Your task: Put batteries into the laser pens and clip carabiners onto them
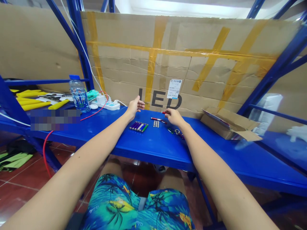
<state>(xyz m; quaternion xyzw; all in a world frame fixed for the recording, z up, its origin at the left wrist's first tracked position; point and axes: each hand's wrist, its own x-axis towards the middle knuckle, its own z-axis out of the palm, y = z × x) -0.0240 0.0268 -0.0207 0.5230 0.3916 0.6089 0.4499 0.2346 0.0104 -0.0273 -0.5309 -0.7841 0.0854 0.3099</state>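
My left hand [134,107] hovers open above the blue shelf [100,134], fingers loosely spread, holding nothing. Just in front of it lies a row of several small coloured pen-like tubes [138,126]. My right hand [173,116] is closed in a pinch on a small red piece [164,112]. Between the hands lie a red pen-like tube [157,119] and a cluster of small silver button cells [156,123]. By my right wrist sit a few small clips or key rings [175,131].
A taped cardboard sheet [192,64] printed "LED" walls the back. An open cardboard box [226,123] stands at the right. On the left are a water bottle [78,95], a white power strip [109,104] with a red cable, and yellow items [35,100]. Blue rack posts flank both sides.
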